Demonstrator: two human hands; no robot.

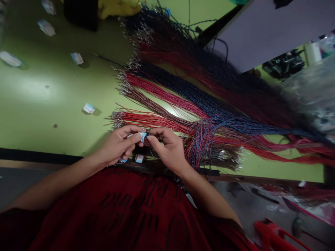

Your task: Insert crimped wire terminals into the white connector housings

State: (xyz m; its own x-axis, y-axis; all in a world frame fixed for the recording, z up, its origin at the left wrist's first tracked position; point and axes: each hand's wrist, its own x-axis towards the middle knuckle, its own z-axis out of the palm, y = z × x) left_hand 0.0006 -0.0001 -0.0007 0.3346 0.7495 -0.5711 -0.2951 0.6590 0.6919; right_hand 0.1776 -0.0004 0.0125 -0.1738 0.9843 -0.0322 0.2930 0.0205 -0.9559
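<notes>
Near the table's front edge, my left hand (123,141) pinches a small blue-and-white connector (142,136) between thumb and fingers. Close against it, my right hand (167,144) has its thumb and forefinger pressed together at a thin dark wire end beside the connector. Whether the wire sits inside the connector cannot be made out. Below the hands lies another blue-and-white connector (139,158). Just beyond my fingers, a bundle of red wires (146,118) with metal tips points left. A bunch of blue and red twisted wires (199,139) lies right of my right hand.
Brown wires (154,104), crimson wires (167,92) and dark blue wires (183,89) stretch across the green table (62,129). Several loose connectors, one white and blue (89,108), are scattered at left. A pale panel (261,31) stands at back right; a red stool (274,233) is below.
</notes>
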